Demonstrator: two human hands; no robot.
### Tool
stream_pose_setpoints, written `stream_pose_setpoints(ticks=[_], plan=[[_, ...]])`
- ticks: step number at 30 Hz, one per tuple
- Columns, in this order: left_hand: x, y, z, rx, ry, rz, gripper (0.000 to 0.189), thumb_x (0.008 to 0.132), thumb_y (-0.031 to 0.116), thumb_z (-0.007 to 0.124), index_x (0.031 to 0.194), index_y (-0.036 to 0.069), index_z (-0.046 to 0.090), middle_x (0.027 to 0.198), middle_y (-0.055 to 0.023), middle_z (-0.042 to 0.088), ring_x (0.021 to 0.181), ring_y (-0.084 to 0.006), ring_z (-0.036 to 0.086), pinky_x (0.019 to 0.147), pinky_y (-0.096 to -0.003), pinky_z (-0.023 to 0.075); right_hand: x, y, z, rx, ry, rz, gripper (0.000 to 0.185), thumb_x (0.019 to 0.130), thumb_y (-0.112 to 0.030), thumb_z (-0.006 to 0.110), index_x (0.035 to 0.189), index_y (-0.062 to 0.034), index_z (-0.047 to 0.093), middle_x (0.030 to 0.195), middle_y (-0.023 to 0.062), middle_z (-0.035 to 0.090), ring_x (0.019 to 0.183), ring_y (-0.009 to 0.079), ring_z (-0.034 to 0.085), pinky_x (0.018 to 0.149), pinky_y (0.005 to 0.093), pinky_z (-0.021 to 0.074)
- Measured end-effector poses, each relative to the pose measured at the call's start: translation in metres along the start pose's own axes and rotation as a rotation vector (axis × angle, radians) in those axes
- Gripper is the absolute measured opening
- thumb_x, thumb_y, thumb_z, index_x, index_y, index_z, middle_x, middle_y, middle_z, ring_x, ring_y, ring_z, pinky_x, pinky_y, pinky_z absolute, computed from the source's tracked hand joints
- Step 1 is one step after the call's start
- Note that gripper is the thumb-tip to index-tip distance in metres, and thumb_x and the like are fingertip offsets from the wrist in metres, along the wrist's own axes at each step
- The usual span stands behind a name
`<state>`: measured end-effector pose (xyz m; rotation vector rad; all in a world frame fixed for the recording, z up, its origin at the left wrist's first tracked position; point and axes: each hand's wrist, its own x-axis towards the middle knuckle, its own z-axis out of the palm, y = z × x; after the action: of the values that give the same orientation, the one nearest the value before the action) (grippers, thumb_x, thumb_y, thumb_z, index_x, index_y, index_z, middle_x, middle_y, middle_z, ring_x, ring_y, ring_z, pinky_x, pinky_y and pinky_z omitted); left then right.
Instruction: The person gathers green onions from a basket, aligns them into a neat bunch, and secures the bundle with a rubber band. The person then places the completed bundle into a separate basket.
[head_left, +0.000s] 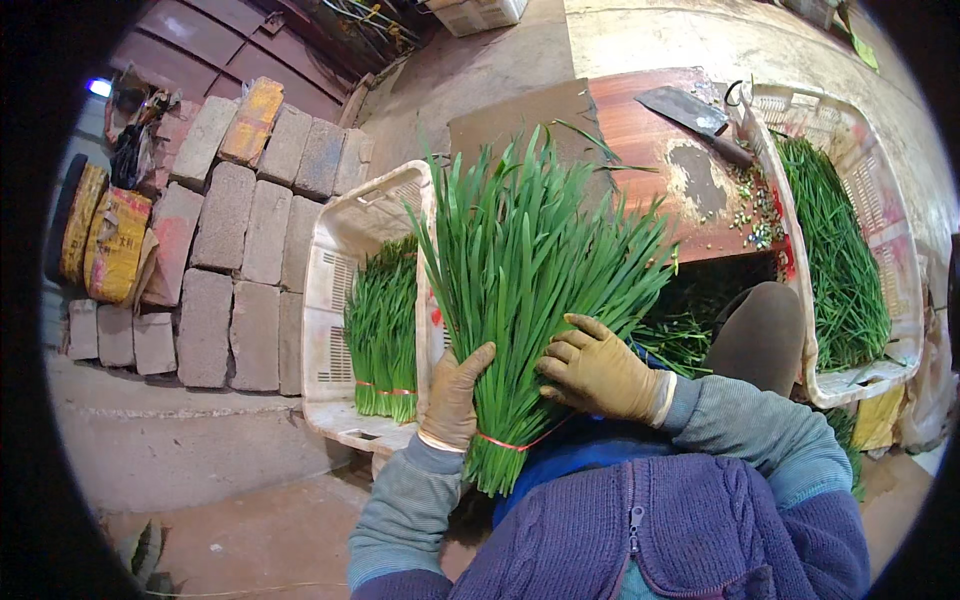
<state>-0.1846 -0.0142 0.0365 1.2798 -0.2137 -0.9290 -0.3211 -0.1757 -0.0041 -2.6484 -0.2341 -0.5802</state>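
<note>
A large bundle of long green garlic chives (510, 277) lies before me, its leaf tips fanned out and its stem ends towards me. A thin red band (517, 444) goes round it near the stem ends. My left hand (456, 390), in a tan glove, grips the bundle's left side just above the band, with the thumb over the leaves. On the right side rests my right hand (600, 367), also gloved, its fingers spread and bent against the leaves; the thumb's place is partly unclear. Banded chive bundles (382, 337) stand in the left crate.
A white plastic crate (322, 360) is at my left, beside stacked concrete blocks (225, 217). At right, another crate (799, 315) holds loose chives (832, 255). A cleaver (686, 111) lies on a worn wooden board (637, 187) beyond my knee (757, 337).
</note>
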Motion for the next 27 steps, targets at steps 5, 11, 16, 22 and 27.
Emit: stream_pose_setpoints(ticks=[5,11,16,22,27], plan=[[-0.004,0.030,0.001,-0.046,0.031,0.068,0.044,0.088,0.008,0.067,0.128,0.000,0.051,0.115,-0.0106,0.063,0.100,-0.0203,0.064,0.089,-0.0348,0.0534,-0.009,-0.018,-0.036,0.038,0.304,-0.043,0.032,0.085,-0.037,0.063,0.106,-0.0133,0.063,0.101,0.0050,0.063,0.105,0.0268,0.057,0.102,0.0464,0.0378],[-0.005,0.063,0.017,0.241,0.124,0.318,0.040,0.086,0.004,0.067,0.124,-0.001,0.054,0.113,-0.0086,0.065,0.098,-0.0196,0.064,0.087,-0.0321,0.0518,-0.024,-0.010,0.007,0.906,-0.260,0.258,0.063,0.090,-0.046,0.061,0.133,-0.0017,0.049,0.123,0.0166,0.058,0.120,0.0333,0.050,0.106,0.0401,0.0357],[-0.025,0.031,0.036,1.040,0.095,0.557,0.051,0.078,0.009,0.076,0.124,0.003,0.055,0.110,-0.0151,0.064,0.100,-0.0270,0.063,0.088,-0.0338,0.0495,-0.018,0.050,0.032,1.421,0.094,0.632,0.054,0.100,-0.035,0.046,0.142,-0.0019,0.039,0.148,0.0118,0.038,0.135,0.0234,0.036,0.113,0.0342,0.0264],[-0.044,0.024,0.068,1.326,-0.319,0.831,0.076,0.068,0.034,0.084,0.130,0.005,0.052,0.120,-0.0146,0.060,0.109,-0.0324,0.058,0.096,-0.0416,0.0443,-0.026,0.069,0.009,1.450,0.264,0.850,0.047,0.100,-0.033,0.047,0.136,-0.0028,0.044,0.137,0.0099,0.044,0.125,0.0224,0.041,0.108,0.0333,0.0307],[-0.017,0.039,0.043,1.320,0.061,0.920,0.097,0.068,0.055,0.079,0.136,-0.004,0.041,0.133,-0.0241,0.048,0.121,-0.0357,0.050,0.103,-0.0431,0.0389,-0.018,0.073,0.012,1.464,0.339,0.886,0.042,0.100,-0.031,0.047,0.131,-0.0037,0.049,0.128,0.0083,0.049,0.117,0.0216,0.046,0.103,0.0326,0.0343]])
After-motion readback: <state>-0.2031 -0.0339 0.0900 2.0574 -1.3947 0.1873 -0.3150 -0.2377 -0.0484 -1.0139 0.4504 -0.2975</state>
